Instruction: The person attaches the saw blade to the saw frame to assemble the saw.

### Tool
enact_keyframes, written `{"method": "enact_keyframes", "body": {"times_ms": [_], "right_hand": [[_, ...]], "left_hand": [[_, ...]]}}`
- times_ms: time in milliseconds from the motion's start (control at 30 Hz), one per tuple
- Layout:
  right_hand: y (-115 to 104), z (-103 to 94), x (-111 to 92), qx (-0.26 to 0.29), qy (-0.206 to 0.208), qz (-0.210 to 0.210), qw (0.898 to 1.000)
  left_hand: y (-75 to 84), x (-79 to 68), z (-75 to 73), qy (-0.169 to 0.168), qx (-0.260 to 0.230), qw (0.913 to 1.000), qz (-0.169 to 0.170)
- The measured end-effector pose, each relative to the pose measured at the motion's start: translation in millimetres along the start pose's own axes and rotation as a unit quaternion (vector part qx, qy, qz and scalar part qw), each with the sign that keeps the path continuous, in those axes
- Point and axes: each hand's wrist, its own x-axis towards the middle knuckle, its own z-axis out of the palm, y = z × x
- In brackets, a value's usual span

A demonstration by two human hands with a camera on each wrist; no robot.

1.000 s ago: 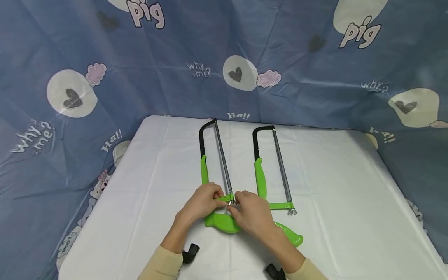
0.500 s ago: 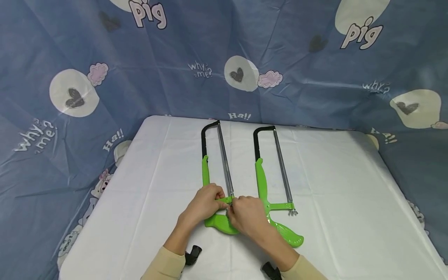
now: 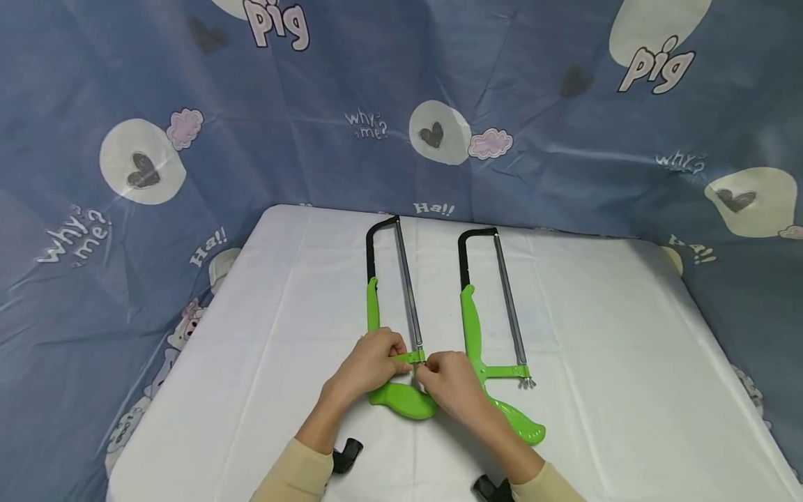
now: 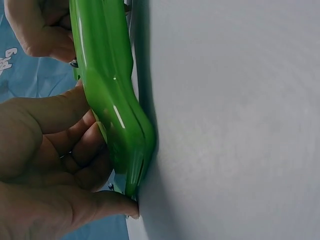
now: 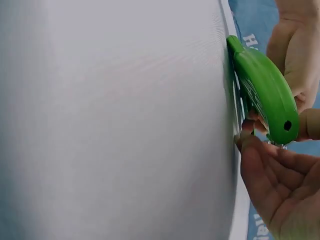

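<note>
Two green-and-black hacksaws lie side by side in the head view. My left hand [image 3: 370, 359] holds the lower green arm of the left hacksaw [image 3: 401, 401] between thumb and fingers. At the end of that arm, under the blade, my right hand [image 3: 454, 387] pinches the wing nut, which the fingertips mostly hide. In the left wrist view the green handle [image 4: 112, 100] crosses in front of the left fingers. The right wrist view has the handle's end [image 5: 272, 95] above the right fingertips. Nothing touches the right hacksaw's blade [image 3: 509, 300].
The right hacksaw's handle [image 3: 517, 422] lies close beside my right forearm, and its own wing nut [image 3: 527, 383] is exposed. White cloth [image 3: 627, 362] covers the table. A blue printed curtain [image 3: 301, 160] rises along the back and sides. Black mounts [image 3: 347, 454] sit at the wrists.
My right fingers have turned over the wing nut, knuckles rolling across it and then back a little to the right. The left hand keeps its hold. The head view has shifted slightly.
</note>
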Motion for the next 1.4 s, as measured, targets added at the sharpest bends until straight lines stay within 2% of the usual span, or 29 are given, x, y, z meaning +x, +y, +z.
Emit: {"method": "enact_keyframes", "body": {"times_ms": [133, 200, 267, 367, 433, 567, 700, 867, 967, 1033, 1133, 1267, 1400], "right_hand": [[7, 0.1, 1, 0.071, -0.028, 0.022, 0.997], [11, 1.0, 3, 0.133, -0.05, 0.038, 0.989], [16, 1.8, 4, 0.2, -0.074, 0.061, 0.975], [21, 1.3, 6, 0.293, -0.112, 0.096, 0.945], [24, 0.3, 7, 0.329, -0.136, 0.11, 0.928], [29, -1.8, 9, 0.377, -0.174, 0.122, 0.902], [33, -4.2, 10, 0.399, -0.198, 0.125, 0.887], [35, -6.9, 11, 0.435, -0.212, 0.139, 0.864], [36, -7.9, 12, 0.45, -0.22, 0.139, 0.854], [37, -7.6, 12, 0.449, -0.22, 0.137, 0.855], [36, -5.4, 11, 0.429, -0.212, 0.138, 0.867], [30, -3.5, 9, 0.369, -0.184, 0.131, 0.902], [22, -4.0, 9, 0.284, -0.151, 0.115, 0.94]], "left_hand": [[1.3, -0.2, -0.1, -0.005, 0.001, 1.0, -0.005], [1.9, -0.6, 0.0, -0.005, -0.002, 1.0, -0.008], [2.5, -0.5, 0.6, -0.006, -0.006, 0.9999, -0.008], [3.5, -0.3, 1.2, -0.006, -0.009, 0.9999, -0.012], [3.9, -0.2, 1.5, -0.008, -0.009, 0.9998, -0.013], [3.5, -0.3, 1.2, -0.01, -0.01, 0.9998, -0.013], [2.4, 0.3, 0.8, -0.01, -0.01, 0.9999, -0.009], [1.5, 1.9, 0.1, -0.012, -0.017, 0.9998, -0.004], [1.3, 2.8, 0.0, -0.014, -0.018, 0.9997, -0.006], [1.5, 2.7, 0.8, -0.011, -0.017, 0.9998, -0.006], [2.2, 1.8, 3.6, -0.002, -0.005, 0.9999, -0.009], [4.8, 0.8, 6.9, 0.009, 0.02, 0.9997, -0.01], [9.0, 2.0, 5.8, 0.004, 0.043, 0.9991, 0.002]]}}
